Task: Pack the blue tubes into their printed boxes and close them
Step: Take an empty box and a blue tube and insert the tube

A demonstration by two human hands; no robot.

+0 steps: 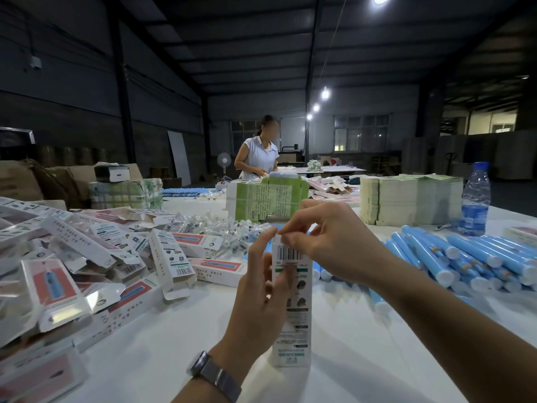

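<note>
A tall white printed box (293,312) with a barcode near its top stands upright on the white table (162,353) in front of me. My left hand (258,295) grips the box along its left side, fingers curled round the upper half. My right hand (328,242) pinches the flap at the top end of the box with thumb and fingertips. Several blue tubes (465,257) with white caps lie in a pile to the right. What the box holds is hidden.
A heap of printed boxes (87,257) covers the table's left side. Small clear-wrapped parts (215,225) lie behind the hands. Green-printed bundles (267,199), stacked flat cartons (409,199) and a water bottle (475,199) stand further back. Another person (257,152) works at the far end.
</note>
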